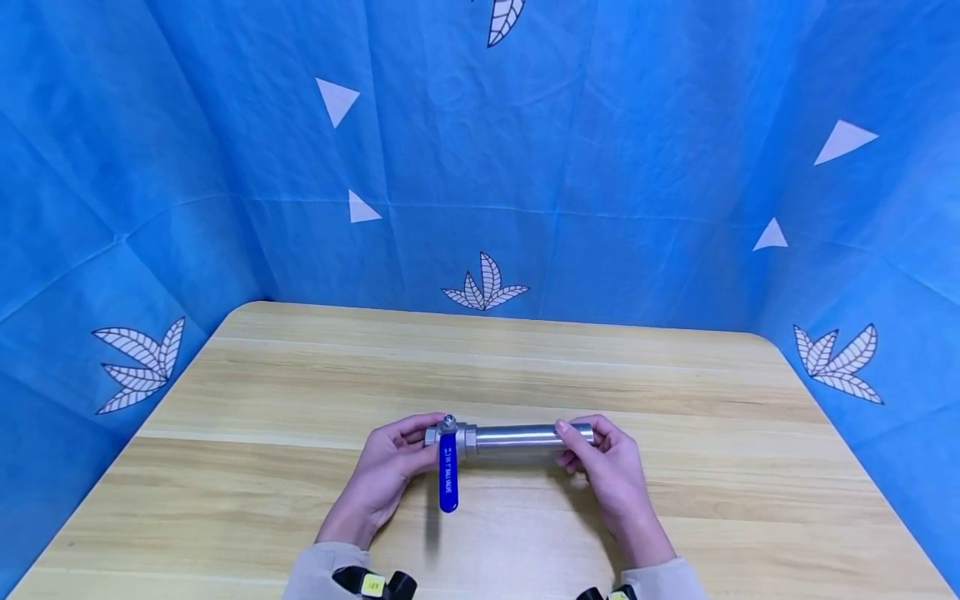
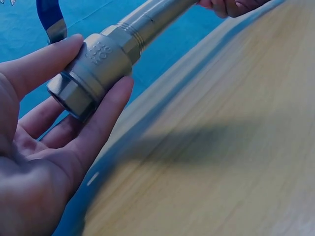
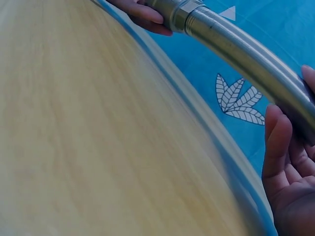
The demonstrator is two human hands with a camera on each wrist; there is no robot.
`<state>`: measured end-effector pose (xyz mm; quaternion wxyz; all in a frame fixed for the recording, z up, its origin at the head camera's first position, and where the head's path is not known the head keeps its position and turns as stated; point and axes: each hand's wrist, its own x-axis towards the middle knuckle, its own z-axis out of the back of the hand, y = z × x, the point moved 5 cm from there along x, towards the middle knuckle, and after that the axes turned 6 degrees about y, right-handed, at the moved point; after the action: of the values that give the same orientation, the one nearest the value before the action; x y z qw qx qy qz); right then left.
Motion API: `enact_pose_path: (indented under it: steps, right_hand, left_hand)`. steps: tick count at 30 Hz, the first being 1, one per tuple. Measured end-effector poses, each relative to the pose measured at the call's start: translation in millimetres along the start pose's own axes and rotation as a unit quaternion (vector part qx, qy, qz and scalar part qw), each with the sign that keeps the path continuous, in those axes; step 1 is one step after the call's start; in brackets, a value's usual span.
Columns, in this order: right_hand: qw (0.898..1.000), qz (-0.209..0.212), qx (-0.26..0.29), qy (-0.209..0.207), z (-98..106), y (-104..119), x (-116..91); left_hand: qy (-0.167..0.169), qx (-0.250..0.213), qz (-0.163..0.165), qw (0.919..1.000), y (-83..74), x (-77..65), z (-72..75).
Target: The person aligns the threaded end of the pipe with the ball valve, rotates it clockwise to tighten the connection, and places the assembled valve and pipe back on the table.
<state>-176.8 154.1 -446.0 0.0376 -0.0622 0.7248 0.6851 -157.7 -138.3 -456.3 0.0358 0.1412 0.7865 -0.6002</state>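
Note:
A metal ball valve (image 2: 101, 61) with a blue lever handle (image 1: 447, 475) is joined to a steel pipe (image 1: 517, 437) on its right. In the head view the pair lies level above the table, its lever pointing toward me. My left hand (image 1: 388, 467) grips the valve body between thumb and fingers. At the pipe's far right end, my right hand (image 1: 609, 460) holds it with the thumb on top and curled fingers beneath. Threads (image 3: 189, 23) show where pipe meets valve in the right wrist view. Part of the valve is hidden behind the left fingers.
A wood-grain table (image 1: 300, 375) with rounded back corners spreads under both hands. Blue cloth (image 1: 645, 150) printed with white triangles and leaves hangs around its back and sides. Black bands with yellow labels sit on both wrists.

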Motion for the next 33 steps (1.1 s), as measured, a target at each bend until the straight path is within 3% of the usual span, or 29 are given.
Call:
enact_pose_path:
  steps: [8, 16, 23, 33]
  right_hand:
    - [0.998, 0.021, 0.007, 0.053, -5.5, 2.3, -2.5]
    - [0.986, 0.103, 0.044, 0.123, -3.9, 7.3, -2.7]
    - [0.988, 0.092, 0.040, 0.120, 0.3, 6.8, -1.8]
    - [0.997, 0.046, 0.004, 0.067, 0.6, 4.7, -1.7]
  left_hand:
    - [-0.009, -0.040, -0.011, 0.9991, -0.8, -1.3, 0.4]
    - [0.014, -0.050, -0.020, 0.9984, -2.6, -2.5, 2.0]
    - [0.016, -0.040, -0.014, 0.9990, -3.2, -2.3, 2.2]
    - [0.033, -0.030, -0.018, 0.9988, -1.5, -1.5, 2.5]
